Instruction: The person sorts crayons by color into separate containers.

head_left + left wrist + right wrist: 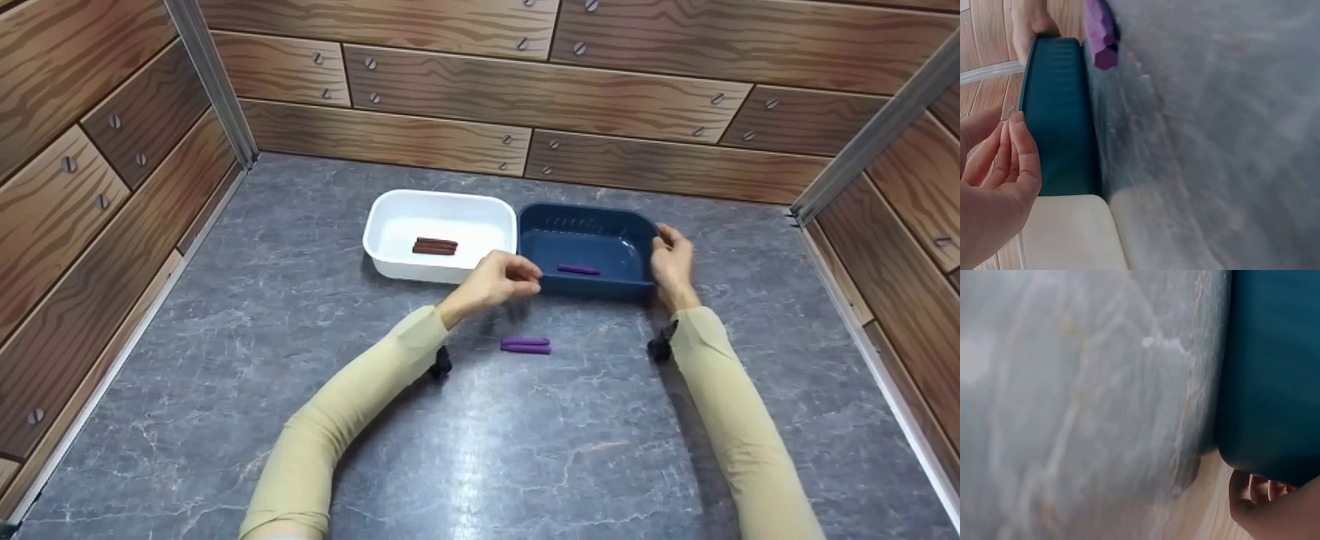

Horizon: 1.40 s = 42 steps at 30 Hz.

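Observation:
My left hand (499, 279) hovers at the front, where the white bin (440, 273) and the dark blue bin (600, 286) meet. Its fingers are loosely bent with the tips close together, and nothing shows between them in the left wrist view. At the blue bin's right end, my right hand (673, 262) grips the wall, thumb by the rim and fingers curled against the outside. One slim purple stick (578, 269) lies inside the blue bin. Two more purple sticks (525, 346) lie side by side on the table; their ends look six-sided in the left wrist view.
Several dark brown sticks (435, 246) lie together in the white bin. The bins stand end to end on a grey marbled table (570, 450). Wood-patterned panels (450, 82) enclose the back and both sides.

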{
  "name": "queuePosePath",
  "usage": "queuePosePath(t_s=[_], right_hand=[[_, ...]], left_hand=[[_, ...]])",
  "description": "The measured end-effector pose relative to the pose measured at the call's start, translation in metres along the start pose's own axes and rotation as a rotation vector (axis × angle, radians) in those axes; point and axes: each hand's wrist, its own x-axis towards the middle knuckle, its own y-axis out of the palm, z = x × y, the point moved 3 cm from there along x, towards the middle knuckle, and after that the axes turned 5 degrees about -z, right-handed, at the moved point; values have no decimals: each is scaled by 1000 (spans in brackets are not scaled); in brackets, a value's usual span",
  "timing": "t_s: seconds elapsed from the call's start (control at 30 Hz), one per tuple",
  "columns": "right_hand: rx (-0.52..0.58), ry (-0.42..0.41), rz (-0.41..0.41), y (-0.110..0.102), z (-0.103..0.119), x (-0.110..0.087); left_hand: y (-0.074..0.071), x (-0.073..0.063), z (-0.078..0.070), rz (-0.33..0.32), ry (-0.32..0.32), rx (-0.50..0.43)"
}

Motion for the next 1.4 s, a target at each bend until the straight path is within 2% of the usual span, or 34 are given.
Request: queuePosePath(t_s=[0.33, 0.57, 0.73, 0.87, 1.07, 1.4], right_hand=[[5, -5, 3, -1, 0, -2], [-6, 1, 3, 1, 1, -2], [2, 20, 11, 0, 0, -3], [-1, 21, 15, -1, 1, -3], [8, 19, 12, -1, 2, -2], [-13, 32, 16, -2, 1, -2]], left_hand=[[0, -15, 13, 145, -105, 41], [-1, -23, 20, 281, -192, -30], [-3, -28, 24, 367, -231, -24], [-4, -28, 25, 404, -240, -12], [-3, -26, 25, 451, -210, 77], [3, -25, 19, 473, -154, 232]])
